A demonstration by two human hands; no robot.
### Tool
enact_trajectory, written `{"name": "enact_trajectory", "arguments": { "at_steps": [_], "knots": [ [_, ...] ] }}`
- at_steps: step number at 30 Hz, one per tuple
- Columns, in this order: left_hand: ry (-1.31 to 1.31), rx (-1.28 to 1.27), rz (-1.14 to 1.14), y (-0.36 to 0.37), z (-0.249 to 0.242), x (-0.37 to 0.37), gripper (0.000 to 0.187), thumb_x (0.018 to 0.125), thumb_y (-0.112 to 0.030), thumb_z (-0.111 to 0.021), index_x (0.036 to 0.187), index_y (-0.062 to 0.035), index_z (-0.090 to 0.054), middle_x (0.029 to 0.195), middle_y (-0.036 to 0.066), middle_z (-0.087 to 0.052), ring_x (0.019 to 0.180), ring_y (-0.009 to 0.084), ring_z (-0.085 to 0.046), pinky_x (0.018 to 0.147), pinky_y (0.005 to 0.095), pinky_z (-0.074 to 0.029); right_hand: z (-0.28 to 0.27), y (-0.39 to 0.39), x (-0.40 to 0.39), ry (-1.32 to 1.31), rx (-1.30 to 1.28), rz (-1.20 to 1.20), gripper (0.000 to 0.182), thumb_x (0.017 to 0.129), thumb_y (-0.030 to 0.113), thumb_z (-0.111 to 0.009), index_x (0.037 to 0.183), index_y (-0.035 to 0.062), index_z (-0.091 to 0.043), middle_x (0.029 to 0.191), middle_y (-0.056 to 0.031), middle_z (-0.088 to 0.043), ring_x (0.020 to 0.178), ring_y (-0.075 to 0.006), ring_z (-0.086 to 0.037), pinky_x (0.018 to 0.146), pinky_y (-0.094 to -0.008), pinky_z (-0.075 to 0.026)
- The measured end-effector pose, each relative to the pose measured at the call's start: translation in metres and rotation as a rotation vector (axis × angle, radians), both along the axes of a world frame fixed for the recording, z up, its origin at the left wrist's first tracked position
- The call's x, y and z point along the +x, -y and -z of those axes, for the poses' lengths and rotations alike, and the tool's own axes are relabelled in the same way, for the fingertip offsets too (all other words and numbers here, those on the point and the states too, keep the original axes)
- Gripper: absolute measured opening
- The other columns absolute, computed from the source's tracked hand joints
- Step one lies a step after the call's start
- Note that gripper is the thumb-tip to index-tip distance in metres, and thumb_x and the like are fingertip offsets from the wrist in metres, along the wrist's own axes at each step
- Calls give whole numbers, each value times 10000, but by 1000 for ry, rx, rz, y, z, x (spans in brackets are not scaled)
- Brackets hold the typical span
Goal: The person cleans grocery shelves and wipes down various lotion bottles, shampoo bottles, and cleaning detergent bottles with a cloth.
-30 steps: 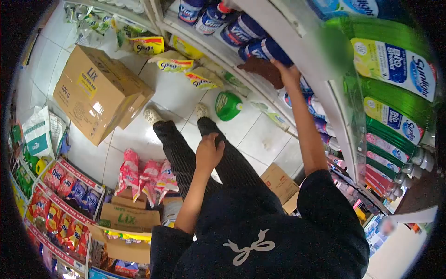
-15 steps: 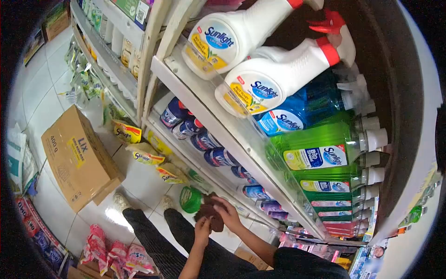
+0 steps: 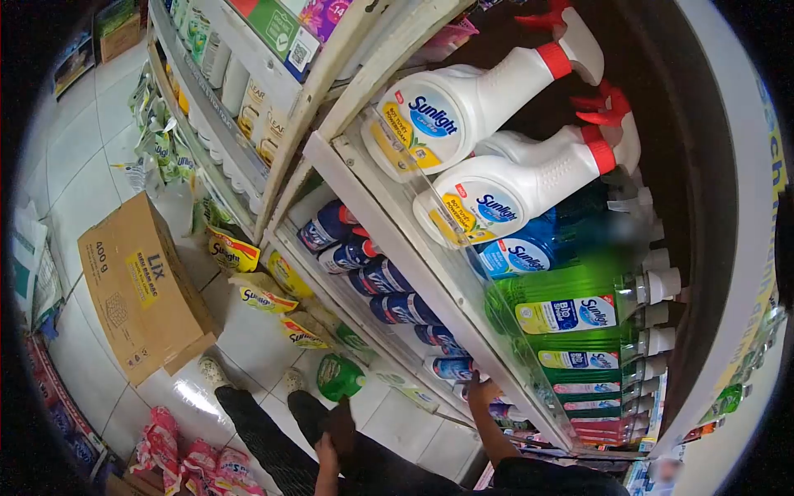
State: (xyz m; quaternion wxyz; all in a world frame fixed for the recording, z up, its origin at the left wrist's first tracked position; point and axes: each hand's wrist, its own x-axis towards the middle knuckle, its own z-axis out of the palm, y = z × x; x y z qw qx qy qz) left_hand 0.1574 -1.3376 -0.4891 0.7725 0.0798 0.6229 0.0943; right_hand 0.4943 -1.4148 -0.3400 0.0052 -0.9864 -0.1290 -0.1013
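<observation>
Your left hand (image 3: 327, 455) clutches the brown cloth (image 3: 341, 426); your right hand (image 3: 483, 392) touches the blue-and-white bottle (image 3: 449, 368), but you cannot tell its grip.

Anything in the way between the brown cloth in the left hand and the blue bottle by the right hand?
Yes: the lower shelf's front edge runs between the brown cloth and the blue bottle. Nothing visible separates the right hand from that bottle.
</observation>
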Motion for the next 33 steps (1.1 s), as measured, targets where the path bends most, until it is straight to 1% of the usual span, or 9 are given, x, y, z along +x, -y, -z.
{"name": "enact_trajectory", "arguments": {
  "at_steps": [8,9,10,11,13,19,27,30,33],
  "knots": [
    [183,-84,-262,9,19,-28,432,911,-304,-360,1218,-7,-431,1159,98,-508,1048,233,-506,882,335,-415,13,39,50,46,140,44,555,741,269,-623,1192,8,-431,1204,-191,-435,1121,-335,-373,933,-453,-259],
    [341,2,-426,45,76,-37,428,927,-312,-283,1208,-24,-430,1144,121,-509,989,262,-508,830,367,-425,15,44,54,46,173,23,550,740,260,-627,1188,6,-434,1197,-185,-443,1113,-325,-383,931,-442,-268],
    [186,-29,-181,44,78,-41,422,934,-313,-271,1196,-30,-442,1131,115,-508,980,242,-498,822,354,-419,14,49,56,47,208,1,545,739,251,-630,1184,3,-437,1189,-179,-451,1106,-315,-393,929,-431,-276],
    [299,-193,-412,39,63,-39,420,935,-319,-263,1174,-31,-456,1079,106,-528,924,243,-518,770,357,-435,16,51,60,38,264,-24,540,738,242,-634,1180,1,-440,1182,-173,-459,1098,-306,-402,927,-421,-284],
    [214,-167,-325,28,44,-40,423,925,-346,-288,1150,-39,-470,977,91,-554,793,234,-534,655,353,-451,18,50,67,14,402,-80,531,735,223,-641,1172,-5,-446,1167,-161,-475,1082,-286,-422,923,-399,-300],
    [138,-144,-244,19,21,-43,472,905,-357,-375,1209,4,-402,1148,132,-497,1032,246,-518,859,366,-437,20,55,63,-79,681,-181,503,728,168,-664,1149,-20,-463,1122,-124,-522,1035,-227,-480,910,-334,-349],
    [102,-182,-186,26,20,-60,405,924,-334,-321,1196,-54,-430,1124,95,-519,975,234,-537,811,353,-459,6,46,37,-42,810,-53,516,696,109,-705,1125,-45,-464,1060,-102,-542,953,-196,-517,869,-283,-383],
    [118,-135,-243,30,22,-64,475,896,-362,-400,1179,19,-426,1134,140,-507,1018,250,-526,842,374,-451,4,40,30,-271,1205,-131,506,674,93,-720,1091,-48,-469,1048,-107,-530,927,-201,-519,825,-279,-409],
    [66,-117,-269,29,22,-64,472,899,-347,-396,1176,35,-421,1134,142,-505,1011,256,-527,836,364,-453,-13,24,5,-160,776,-178,512,650,53,-726,1074,-45,-455,1021,-113,-523,905,-201,-522,797,-281,-428]
  ]
}}
